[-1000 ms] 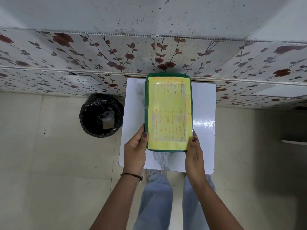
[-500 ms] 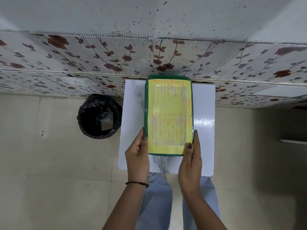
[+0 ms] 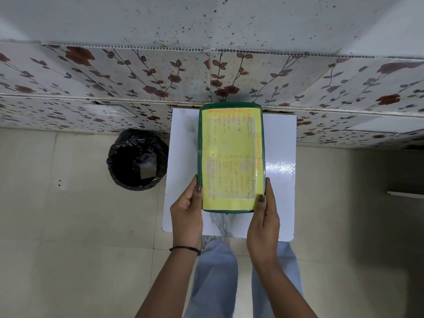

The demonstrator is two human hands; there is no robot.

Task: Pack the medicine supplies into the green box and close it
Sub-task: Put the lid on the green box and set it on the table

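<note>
The green box (image 3: pixel 199 143) is shut, with a yellow handwritten label taped over its lid, and it lies lengthwise above the small white table (image 3: pixel 280 143). My left hand (image 3: pixel 187 211) grips its near left corner, thumb on the lid. My right hand (image 3: pixel 263 216) grips the near right corner, thumb on the label. No loose medicine supplies show; the inside of the box is hidden.
A black-lined waste bin (image 3: pixel 137 159) stands on the tiled floor left of the table. A floral-patterned wall panel (image 3: pixel 137 72) runs right behind the table. My legs in blue trousers (image 3: pixel 215 278) are under the near table edge.
The box has slid slightly toward me, and both hands have shifted with it; my right thumb moved from the box's side onto the label.
</note>
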